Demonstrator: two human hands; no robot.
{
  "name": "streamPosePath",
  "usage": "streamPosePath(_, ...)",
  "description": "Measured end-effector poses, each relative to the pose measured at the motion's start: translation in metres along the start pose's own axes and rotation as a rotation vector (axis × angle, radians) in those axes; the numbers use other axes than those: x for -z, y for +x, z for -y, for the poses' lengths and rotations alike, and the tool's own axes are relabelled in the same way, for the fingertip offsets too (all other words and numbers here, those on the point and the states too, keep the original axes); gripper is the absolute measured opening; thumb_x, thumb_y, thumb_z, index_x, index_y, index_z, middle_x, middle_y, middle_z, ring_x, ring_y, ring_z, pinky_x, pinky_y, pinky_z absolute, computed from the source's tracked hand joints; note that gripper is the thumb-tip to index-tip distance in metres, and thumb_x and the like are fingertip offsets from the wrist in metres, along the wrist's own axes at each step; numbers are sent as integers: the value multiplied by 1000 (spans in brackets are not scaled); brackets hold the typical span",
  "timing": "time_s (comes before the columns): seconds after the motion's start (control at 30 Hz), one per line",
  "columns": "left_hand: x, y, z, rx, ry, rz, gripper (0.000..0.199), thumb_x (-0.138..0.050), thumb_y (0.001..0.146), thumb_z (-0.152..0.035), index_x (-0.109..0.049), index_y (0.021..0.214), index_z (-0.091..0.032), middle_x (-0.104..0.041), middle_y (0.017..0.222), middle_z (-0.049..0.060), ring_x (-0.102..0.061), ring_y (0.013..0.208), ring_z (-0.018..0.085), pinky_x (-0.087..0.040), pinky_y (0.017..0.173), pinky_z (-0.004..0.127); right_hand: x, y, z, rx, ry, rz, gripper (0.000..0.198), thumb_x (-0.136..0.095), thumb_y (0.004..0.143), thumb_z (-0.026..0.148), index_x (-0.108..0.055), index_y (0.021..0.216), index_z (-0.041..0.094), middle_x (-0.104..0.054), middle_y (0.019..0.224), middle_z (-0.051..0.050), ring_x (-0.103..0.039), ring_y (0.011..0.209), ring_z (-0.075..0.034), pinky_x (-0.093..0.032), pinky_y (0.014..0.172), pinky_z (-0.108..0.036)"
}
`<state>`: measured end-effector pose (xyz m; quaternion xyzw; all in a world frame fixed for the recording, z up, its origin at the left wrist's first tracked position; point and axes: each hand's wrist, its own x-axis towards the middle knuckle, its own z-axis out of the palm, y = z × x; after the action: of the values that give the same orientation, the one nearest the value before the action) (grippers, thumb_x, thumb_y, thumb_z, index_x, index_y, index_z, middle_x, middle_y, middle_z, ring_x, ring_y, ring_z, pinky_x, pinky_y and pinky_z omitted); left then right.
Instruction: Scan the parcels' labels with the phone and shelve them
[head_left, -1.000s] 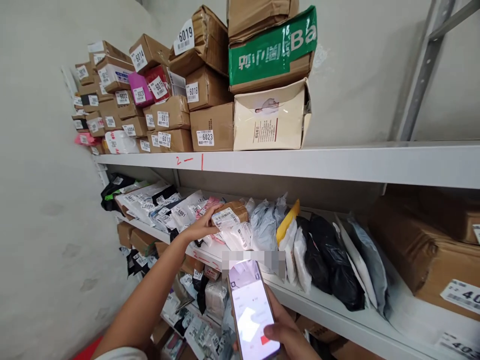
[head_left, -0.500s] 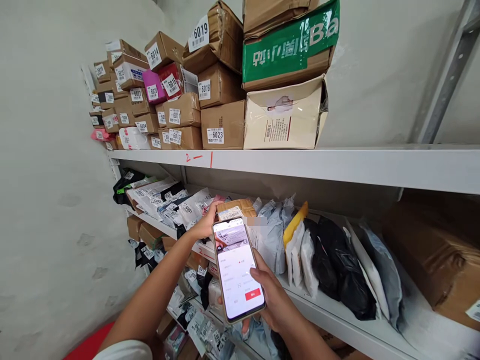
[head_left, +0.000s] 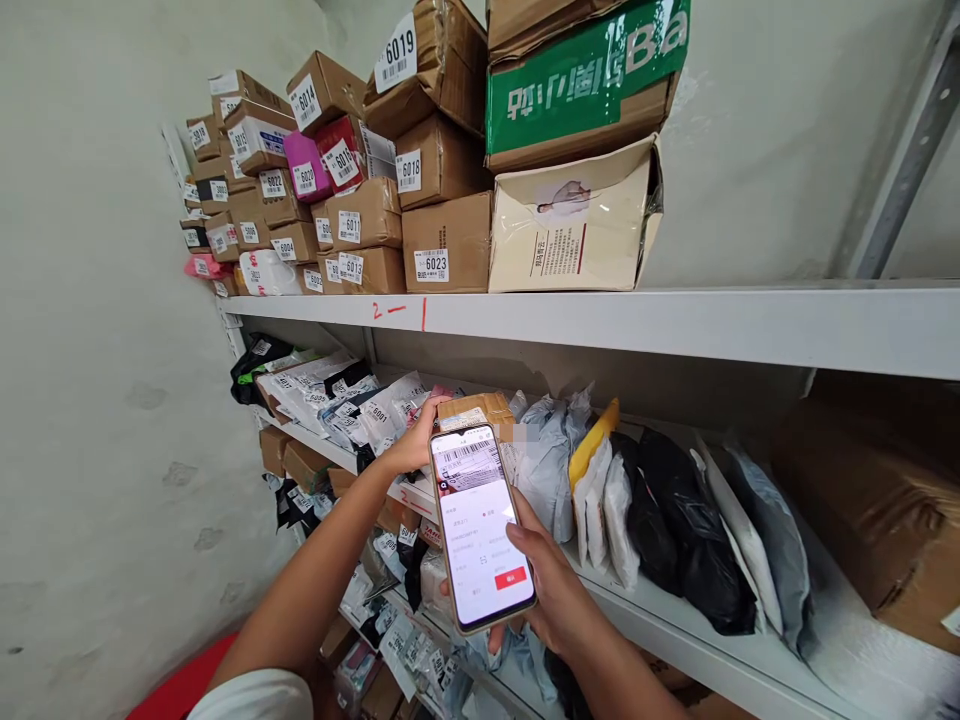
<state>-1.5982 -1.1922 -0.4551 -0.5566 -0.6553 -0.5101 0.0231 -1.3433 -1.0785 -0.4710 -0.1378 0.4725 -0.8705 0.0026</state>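
Observation:
My right hand (head_left: 551, 580) is wrapped round a smartphone (head_left: 484, 530), its thumb over the right side of the screen. The screen shows a camera picture of a barcode label at the top and a white page with a red button below. Beyond the phone, my left hand (head_left: 416, 440) grips the left side of a small brown cardboard parcel (head_left: 491, 406) at the middle shelf. A white label shows on the parcel, and the phone hides its lower part. Just left of my left hand lie white mailing bags (head_left: 382, 412) with number labels.
Numbered cartons (head_left: 446, 250) are stacked on the upper shelf (head_left: 600, 318). Grey mailing bags (head_left: 553, 460), a yellow envelope (head_left: 594, 437) and black bags (head_left: 686, 530) stand along the middle shelf. A large carton (head_left: 877, 520) sits at the right. More parcels fill the lower shelves.
The phone has shifted slightly right and up, and the barcode now shows larger and clearer in its camera picture. Both hands keep their holds.

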Motion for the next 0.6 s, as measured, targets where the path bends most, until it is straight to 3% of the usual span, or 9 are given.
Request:
streamPosePath(0.17, 0, 1, 5, 55, -17, 14, 83, -79, 70, -30, -25, 133, -26, -43, 139, 15, -46, 130, 31, -33, 112, 49, -1, 0, 2, 6, 8, -10, 65, -58, 86, 43, -28, 143, 31, -69, 101, -10, -73, 70, -27, -49, 33, -21)
streamPosePath(0.3, 3, 0, 17, 22, 29, 8, 87, -81, 67, -31, -26, 134, -25, -40, 143, 16, -43, 133, 31, -33, 112, 47, 1, -1, 2, 17, 8, -28, 63, -58, 86, 42, -31, 141, 30, -69, 103, -11, -73, 68, -25, -50, 33, -22)
streamPosePath(0.43, 1, -3, 17, 24, 43, -45, 89, -78, 70, -32, -25, 141, -24, -38, 147, 16, -42, 133, 30, -36, 111, 43, 8, -6, 3, 14, 23, 54, 69, -68, 76, 29, -35, 137, 29, -68, 109, -10, -74, 75, -26, -56, 40, -25)
streamPosePath(0.53, -4, -8, 7, 62, 84, -71, 65, -65, 82, -33, -36, 140, -24, -40, 146, 11, -45, 131, 27, -37, 110, 41, 14, -12, 2, 24, 34, 91, 77, -69, 70, 16, -34, 137, 31, -69, 111, -8, -74, 80, -26, -60, 47, -29)
streamPosePath(0.6, -6, -11, 2, 91, 133, -78, 48, -56, 87, -33, -46, 133, -24, -47, 140, 9, -47, 128, 26, -36, 110, 41, 15, -15, 0, 19, 30, 54, 72, -69, 73, 18, -36, 135, 30, -69, 110, -8, -74, 77, -24, -59, 46, -28)
